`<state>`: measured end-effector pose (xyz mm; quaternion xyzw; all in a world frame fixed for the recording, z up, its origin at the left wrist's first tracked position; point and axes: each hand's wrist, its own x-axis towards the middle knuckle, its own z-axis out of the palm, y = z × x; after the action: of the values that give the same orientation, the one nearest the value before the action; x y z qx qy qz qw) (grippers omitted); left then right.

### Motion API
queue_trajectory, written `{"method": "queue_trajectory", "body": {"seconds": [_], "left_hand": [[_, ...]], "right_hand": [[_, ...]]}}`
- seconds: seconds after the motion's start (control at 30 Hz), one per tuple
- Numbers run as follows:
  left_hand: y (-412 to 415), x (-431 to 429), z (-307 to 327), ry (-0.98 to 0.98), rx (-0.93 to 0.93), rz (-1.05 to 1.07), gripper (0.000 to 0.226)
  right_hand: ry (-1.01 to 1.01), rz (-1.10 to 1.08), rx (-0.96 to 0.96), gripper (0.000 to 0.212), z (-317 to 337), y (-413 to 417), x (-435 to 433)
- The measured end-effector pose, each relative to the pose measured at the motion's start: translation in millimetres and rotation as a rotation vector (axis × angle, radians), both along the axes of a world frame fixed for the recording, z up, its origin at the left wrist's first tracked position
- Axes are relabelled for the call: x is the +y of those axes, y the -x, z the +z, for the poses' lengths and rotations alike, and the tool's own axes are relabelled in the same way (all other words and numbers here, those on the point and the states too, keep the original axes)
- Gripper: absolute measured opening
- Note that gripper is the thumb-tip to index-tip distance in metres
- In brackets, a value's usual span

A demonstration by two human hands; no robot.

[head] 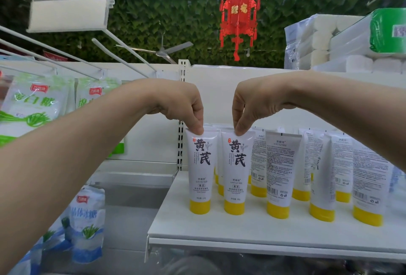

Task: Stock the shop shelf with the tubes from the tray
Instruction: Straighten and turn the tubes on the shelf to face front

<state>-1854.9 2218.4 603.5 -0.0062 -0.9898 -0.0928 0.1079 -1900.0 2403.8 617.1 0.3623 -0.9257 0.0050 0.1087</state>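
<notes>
Your left hand [182, 103] pinches the top of the front-left tube [200, 173], and your right hand [250, 103] pinches the neighbouring tube [236, 176]. Both stand cap-down on the white shelf [219, 228], with other tubes [278, 171] to their right.

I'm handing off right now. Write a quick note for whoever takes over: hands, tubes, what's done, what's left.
Left hand: fingers pinch the top edge of the leftmost front tube.
Right hand: fingers pinch the top edge of the second front tube.
Both tubes stand cap-down on the white shelf, front labels facing out.
Done: other tubes already stand behind and to the right, several showing back print.
Left: let go of both. The tray is out of view, so I cannot tell what stock remains.
</notes>
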Motion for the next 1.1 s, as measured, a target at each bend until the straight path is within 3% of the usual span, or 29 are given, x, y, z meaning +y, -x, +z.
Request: {"method": "queue_trajectory", "body": {"seconds": [0.47, 0.8, 1.1], "left_hand": [[1, -1, 2, -0.041, -0.032, -0.025, 0.014], [16, 18, 41, -0.054, 0.074, -0.044, 0.033], [45, 38, 44, -0.011, 0.000, -0.018, 0.048]], "right_hand": [[-0.017, -0.002, -0.031, 0.008, 2, 4, 1], [0.089, -0.083, -0.011, 0.036, 26, 19, 11], [0.191, -0.273, -0.076, 0.056, 28, 36, 45]]}}
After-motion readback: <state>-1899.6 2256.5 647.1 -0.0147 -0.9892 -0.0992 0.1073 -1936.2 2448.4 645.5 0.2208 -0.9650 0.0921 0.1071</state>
